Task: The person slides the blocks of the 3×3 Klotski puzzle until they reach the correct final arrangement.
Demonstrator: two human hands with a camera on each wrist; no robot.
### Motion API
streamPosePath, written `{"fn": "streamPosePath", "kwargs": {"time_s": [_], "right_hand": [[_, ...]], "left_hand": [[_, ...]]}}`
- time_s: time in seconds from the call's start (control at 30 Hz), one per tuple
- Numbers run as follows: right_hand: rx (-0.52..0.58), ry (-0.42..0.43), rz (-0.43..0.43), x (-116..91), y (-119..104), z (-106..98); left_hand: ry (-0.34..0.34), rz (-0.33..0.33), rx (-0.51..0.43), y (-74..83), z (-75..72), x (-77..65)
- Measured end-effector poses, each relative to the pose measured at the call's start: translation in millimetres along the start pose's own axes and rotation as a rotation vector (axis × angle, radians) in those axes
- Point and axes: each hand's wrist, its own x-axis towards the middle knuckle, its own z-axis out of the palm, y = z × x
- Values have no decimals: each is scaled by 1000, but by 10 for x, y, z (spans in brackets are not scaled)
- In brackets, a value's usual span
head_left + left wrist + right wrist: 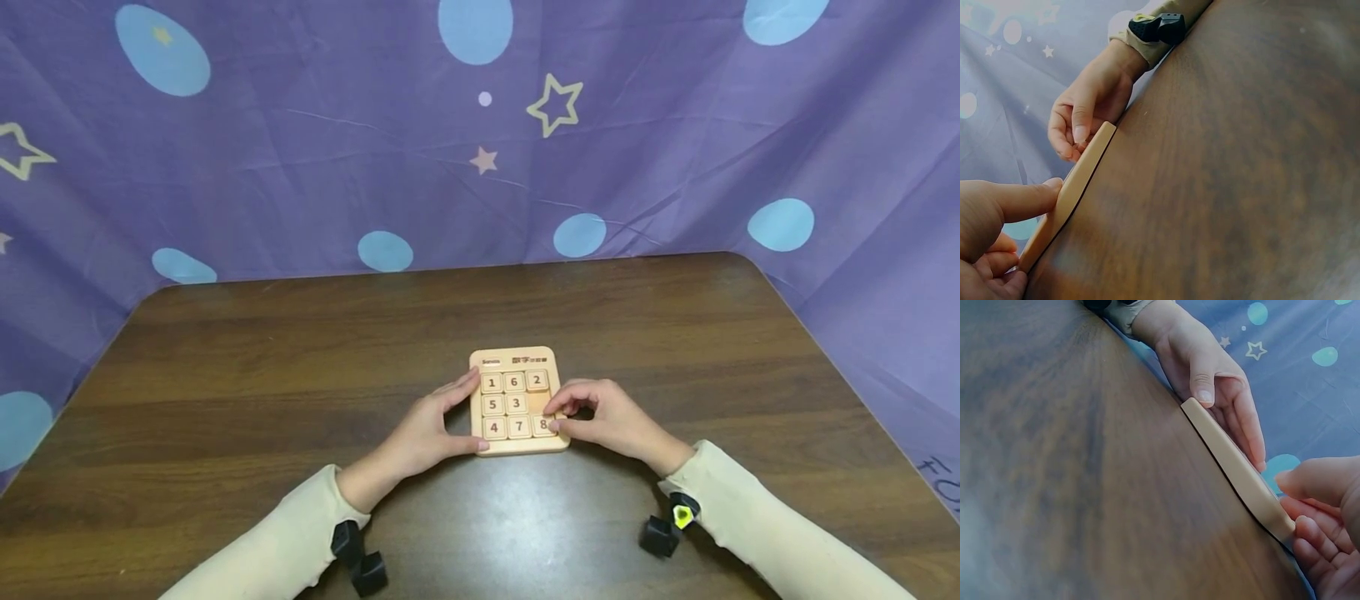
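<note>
A pale wooden number sliding puzzle (521, 447) lies flat on the table. Its tiles read 1, 6, 2 along the top, 5, 3 and a bare slot (537, 402) in the middle row, then 4, 7, 8 at the bottom. My left hand (431, 427) holds the frame's left side, thumb at the lower corner and fingers farther up the edge. With thumb and index finger, my right hand (611, 419) pinches at the 8 tile (543, 425), the index tip by the slot. Both wrist views show the puzzle edge-on, its tile faces hidden.
The brown wooden table (262, 375) extends around the puzzle on all sides. Behind it hangs a purple cloth (300, 167) with blue dots and stars. Small black devices (360, 558) are strapped at both wrists over cream sleeves (277, 533).
</note>
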Motion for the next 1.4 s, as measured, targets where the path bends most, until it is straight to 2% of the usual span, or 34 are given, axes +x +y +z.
{"fn": "streamPosePath", "kwargs": {"time_s": [0.17,0.5,0.8,1.13,1.4], "right_hand": [[11,30,8,9,-2,34],[-74,159,47,119,-58,141],[-42,254,76,167,-87,258],[-18,255,19,218,-117,372],[-23,262,46,243,-138,412]], "left_hand": [[-4,-9,-6,-7,12,-4],[-4,14,-11,22,-2,-9],[-6,14,4,14,-2,-8],[-6,21,17,16,-1,-8],[-7,30,14,3,-5,-9]]}}
